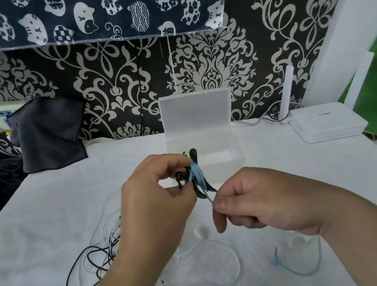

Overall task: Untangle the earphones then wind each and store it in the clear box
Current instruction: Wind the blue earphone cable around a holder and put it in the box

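Observation:
My left hand (153, 199) grips a small wound bundle of light blue earphone cable (196, 174) with dark earbuds sticking out of it, held above the white table. My right hand (256, 202) pinches the blue cable just below the bundle; the cable's loose end with its plug (276, 253) lies on the table under my right wrist. A tangle of black earphone cable (88, 264) and white earphone cable (207, 240) lies on the table below my left hand. The clear box (220, 159) stands open right behind the bundle, lid (196, 113) upright.
A white router (327, 123) with an antenna sits at the back right. A dark cloth (47, 135) hangs at the back left by a power strip. The table (44, 218) is covered in white cloth; patterned wall behind.

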The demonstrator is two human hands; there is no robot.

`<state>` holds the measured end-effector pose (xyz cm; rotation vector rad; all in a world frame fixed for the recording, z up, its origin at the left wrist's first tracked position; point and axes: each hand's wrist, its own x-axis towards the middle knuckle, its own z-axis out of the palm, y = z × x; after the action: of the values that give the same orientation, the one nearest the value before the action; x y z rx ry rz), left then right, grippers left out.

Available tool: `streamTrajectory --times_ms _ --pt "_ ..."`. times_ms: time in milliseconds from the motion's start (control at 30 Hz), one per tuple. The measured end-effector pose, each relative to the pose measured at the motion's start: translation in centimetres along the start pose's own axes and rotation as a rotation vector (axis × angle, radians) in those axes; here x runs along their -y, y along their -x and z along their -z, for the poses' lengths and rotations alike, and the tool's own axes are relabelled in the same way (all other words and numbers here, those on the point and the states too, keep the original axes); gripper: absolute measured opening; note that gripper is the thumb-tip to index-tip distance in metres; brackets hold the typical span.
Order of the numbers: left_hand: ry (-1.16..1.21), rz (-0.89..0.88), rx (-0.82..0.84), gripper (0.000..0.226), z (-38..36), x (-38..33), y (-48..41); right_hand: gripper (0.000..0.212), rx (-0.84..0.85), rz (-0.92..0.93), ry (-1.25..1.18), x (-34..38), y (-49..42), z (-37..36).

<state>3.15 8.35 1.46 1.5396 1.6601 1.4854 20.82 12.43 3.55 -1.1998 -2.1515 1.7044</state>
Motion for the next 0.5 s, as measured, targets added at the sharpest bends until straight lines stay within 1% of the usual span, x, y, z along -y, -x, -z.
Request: streamTrajectory --times_ms 100,167,267,333,400,500 --pt "-0.022 -0.007 0.019 0.045 -0.3 0.0 0.3 0.036 0.002 0.028 -0.020 0.1 -0.1 0.0" --pt "-0.051 -0.032 0.042 0.043 -0.2 0.0 0.2 0.035 -0.045 0.067 -0.039 0.1 0.0 0.2" --pt "-0.108 -0.111 0.139 0.042 0.1 0.4 0.0 0.028 -0.182 0.175 -0.126 0.5 0.2 0.6" --pt "-0.109 -0.135 0.221 0.043 0.2 0.5 0.0 0.027 -0.281 0.222 -0.165 0.6 0.4 1.0" --pt "-0.043 -0.120 0.289 0.042 0.2 0.4 0.1 0.028 -0.413 0.223 -0.094 0.6 0.4 1.2" --pt "0.133 -0.043 0.383 0.038 0.1 0.3 0.2 0.031 -0.590 0.198 0.017 0.2 0.2 1.4"
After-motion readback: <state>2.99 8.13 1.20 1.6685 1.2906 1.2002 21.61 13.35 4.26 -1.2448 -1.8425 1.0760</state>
